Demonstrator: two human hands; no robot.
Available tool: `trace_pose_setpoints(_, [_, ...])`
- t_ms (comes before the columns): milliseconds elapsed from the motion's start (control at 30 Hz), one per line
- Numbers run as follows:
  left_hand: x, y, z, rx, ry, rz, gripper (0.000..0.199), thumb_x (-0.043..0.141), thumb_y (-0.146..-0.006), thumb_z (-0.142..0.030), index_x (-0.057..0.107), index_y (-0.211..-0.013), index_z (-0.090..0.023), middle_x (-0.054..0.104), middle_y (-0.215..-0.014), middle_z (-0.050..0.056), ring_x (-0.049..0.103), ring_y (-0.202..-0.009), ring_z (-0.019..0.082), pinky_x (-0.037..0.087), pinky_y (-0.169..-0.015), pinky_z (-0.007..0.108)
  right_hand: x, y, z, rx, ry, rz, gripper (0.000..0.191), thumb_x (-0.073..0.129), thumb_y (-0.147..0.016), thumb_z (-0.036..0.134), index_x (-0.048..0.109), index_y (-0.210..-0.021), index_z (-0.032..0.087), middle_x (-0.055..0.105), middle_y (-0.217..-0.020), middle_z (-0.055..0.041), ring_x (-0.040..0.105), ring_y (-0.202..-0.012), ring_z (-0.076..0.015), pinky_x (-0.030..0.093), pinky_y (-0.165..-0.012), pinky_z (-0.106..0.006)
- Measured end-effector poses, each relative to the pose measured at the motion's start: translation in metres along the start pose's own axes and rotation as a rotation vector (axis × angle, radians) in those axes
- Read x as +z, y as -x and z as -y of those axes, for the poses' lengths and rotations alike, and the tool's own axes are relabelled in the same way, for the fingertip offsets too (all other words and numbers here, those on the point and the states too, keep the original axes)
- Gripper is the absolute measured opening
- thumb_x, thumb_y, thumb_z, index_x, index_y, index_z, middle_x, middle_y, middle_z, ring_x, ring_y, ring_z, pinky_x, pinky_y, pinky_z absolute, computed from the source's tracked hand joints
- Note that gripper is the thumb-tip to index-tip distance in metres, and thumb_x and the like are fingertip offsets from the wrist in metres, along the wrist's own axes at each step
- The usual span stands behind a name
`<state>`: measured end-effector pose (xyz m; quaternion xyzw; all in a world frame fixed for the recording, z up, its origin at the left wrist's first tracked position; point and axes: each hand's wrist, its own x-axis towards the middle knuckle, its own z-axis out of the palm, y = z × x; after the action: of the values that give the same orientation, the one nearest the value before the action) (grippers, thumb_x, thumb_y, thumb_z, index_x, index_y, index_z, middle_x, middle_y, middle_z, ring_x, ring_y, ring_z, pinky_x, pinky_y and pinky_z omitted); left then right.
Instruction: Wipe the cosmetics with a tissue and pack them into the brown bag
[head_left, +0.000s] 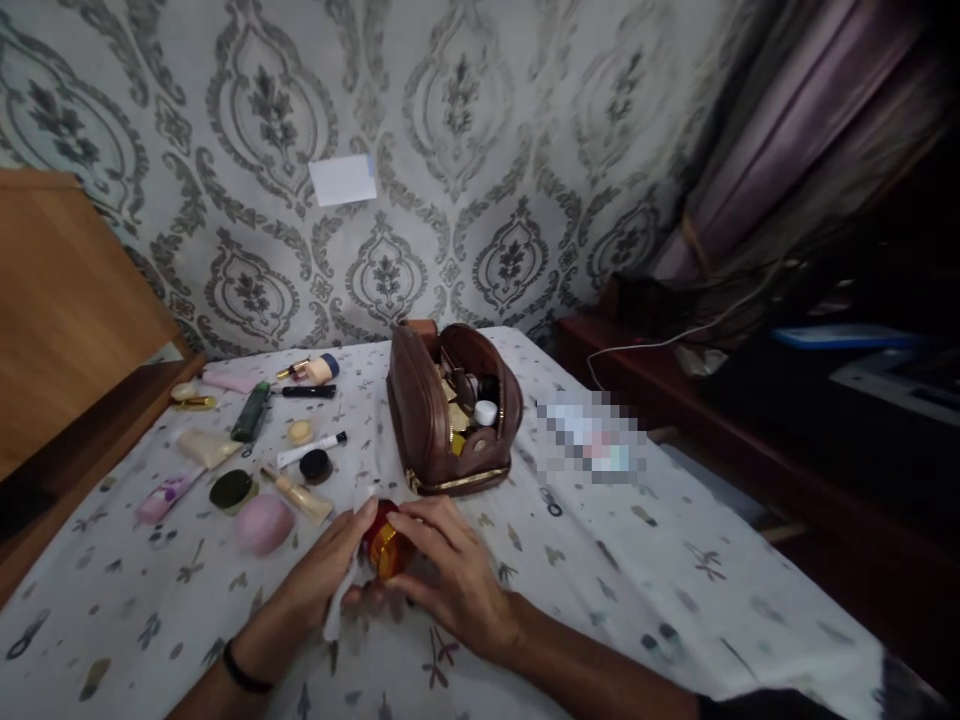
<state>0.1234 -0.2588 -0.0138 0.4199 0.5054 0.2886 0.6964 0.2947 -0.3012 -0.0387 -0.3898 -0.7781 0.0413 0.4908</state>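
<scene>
Near the front middle of the table, my left hand (pixel 334 560) and my right hand (pixel 454 575) meet around a small red and amber container (pixel 386 545). My right fingers curl over its right side. My left thumb rests at its upper left, and a white strip, perhaps a wipe, (pixel 335 610) hangs from my left hand. Just behind my hands stands an open brown bag (pixel 420 430) with jars and small items inside, among them a white-lidded one (pixel 485 412). Left of my hands lie a pink round item (pixel 264 524), a dark round lid (pixel 231 489) and a beige tube (pixel 304 496).
Several cosmetics lie at the left, including a green tube (pixel 251 411), a black jar (pixel 315 465) and a purple tube (pixel 169 495). A blurred-out item (pixel 592 437) lies right of the bag. The patterned tablecloth (pixel 600 600) meets a wooden board (pixel 67 320) at left.
</scene>
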Motion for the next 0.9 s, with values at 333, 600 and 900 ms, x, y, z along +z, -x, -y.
trace_pose_setpoints(333, [0.022, 0.018, -0.022, 0.027, -0.281, -0.060, 0.068, 0.061, -0.068, -0.079, 0.057, -0.098, -0.018, 0.048, -0.040, -0.009, 0.042, -0.034, 0.009, 0.026, -0.034, 0.016, -0.035, -0.001, -0.005, -0.125, 0.005, 0.052, 0.059, 0.066, -0.088, 0.031, 0.042, -0.141, 0.019, 0.063, -0.116, -0.0127, 0.058, -0.108, -0.0236, 0.051, -0.096, -0.040])
trace_pose_setpoints(600, [0.046, 0.008, -0.049, 0.160, -0.323, 0.092, 0.071, 0.060, -0.076, -0.070, 0.054, -0.125, -0.019, 0.053, -0.044, -0.008, 0.045, -0.034, 0.010, 0.033, -0.035, 0.017, -0.081, -0.018, 0.001, 0.143, -0.210, -0.012, 0.055, 0.077, -0.076, 0.027, 0.057, -0.127, 0.022, 0.067, -0.109, -0.0078, 0.064, -0.097, -0.0199, 0.053, -0.083, -0.031])
trace_pose_setpoints(900, [0.059, -0.002, -0.051, 0.696, -0.709, 0.081, 0.048, 0.043, -0.095, -0.055, 0.064, -0.116, -0.018, 0.071, -0.105, 0.008, 0.066, -0.097, 0.023, 0.054, -0.087, 0.032, -0.076, -0.014, -0.005, 0.432, -0.385, -0.143, 0.048, 0.079, -0.067, 0.022, 0.066, -0.114, 0.020, 0.065, -0.094, -0.0027, 0.063, -0.083, -0.0158, 0.052, -0.071, -0.026])
